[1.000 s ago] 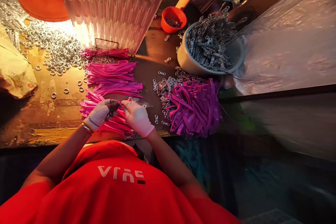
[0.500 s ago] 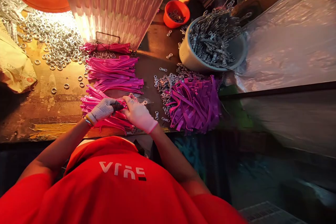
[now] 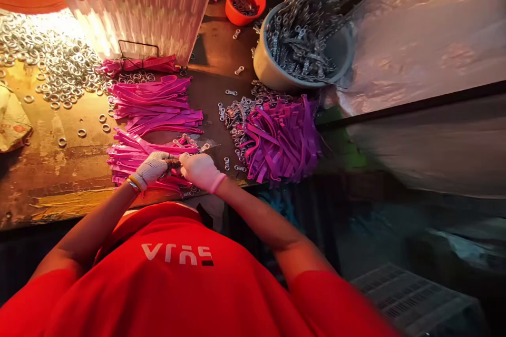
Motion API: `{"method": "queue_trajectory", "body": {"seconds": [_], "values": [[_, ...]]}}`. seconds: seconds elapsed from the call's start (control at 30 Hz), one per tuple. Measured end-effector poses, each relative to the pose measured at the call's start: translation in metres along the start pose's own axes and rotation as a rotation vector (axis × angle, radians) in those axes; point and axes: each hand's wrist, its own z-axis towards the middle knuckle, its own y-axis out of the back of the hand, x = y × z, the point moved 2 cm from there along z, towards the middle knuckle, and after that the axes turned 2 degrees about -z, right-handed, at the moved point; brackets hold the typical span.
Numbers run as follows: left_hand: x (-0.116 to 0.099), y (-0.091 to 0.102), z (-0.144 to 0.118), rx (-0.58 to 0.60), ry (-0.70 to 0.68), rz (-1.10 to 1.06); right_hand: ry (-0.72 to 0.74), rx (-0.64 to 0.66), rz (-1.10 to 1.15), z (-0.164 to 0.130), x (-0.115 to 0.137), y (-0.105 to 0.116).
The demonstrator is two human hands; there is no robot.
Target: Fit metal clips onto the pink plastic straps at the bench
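Head view. Left hand [image 3: 152, 166], white knit glove: fingers curled around a small dark item [image 3: 173, 160], too small to identify. Right hand [image 3: 200, 170], white glove: fingertips pressed against the same item, meeting the left hand above the nearest pink strap stack [image 3: 130, 158] at the near edge of the workbench [image 3: 59, 179]. Further pink strap stacks [image 3: 154, 102] behind. Purple strap heap [image 3: 282, 139] to the right. Grey bowl [image 3: 272, 71] of metal clasps beyond it. Orange cup [image 3: 244, 1] farther back. Loose metal rings [image 3: 59, 63] far left.
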Motion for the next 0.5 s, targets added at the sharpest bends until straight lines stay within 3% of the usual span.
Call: {"method": "queue_trajectory", "body": {"seconds": [0.1,0.17,0.23,0.3,0.4,0.5], "values": [[-0.001,-0.002,0.007,-0.083,0.028,-0.123,-0.108,-0.149,0.107,-0.015,-0.036,-0.008],[-0.003,-0.004,0.01,-0.14,0.063,-0.3,-0.384,-0.275,0.199,-0.028,-0.072,-0.024],[-0.006,-0.007,0.009,-0.139,0.132,-0.52,-0.744,-0.263,0.262,-0.037,-0.107,-0.05],[-0.009,-0.009,0.006,-0.094,0.207,-0.698,-0.925,-0.245,0.34,-0.04,-0.13,-0.078],[-0.011,-0.012,0.001,0.005,0.263,-0.82,-0.945,-0.307,0.445,-0.035,-0.141,-0.108],[-0.008,-0.013,-0.003,0.044,0.264,-0.829,-0.892,-0.351,0.495,-0.029,-0.14,-0.11]]}}
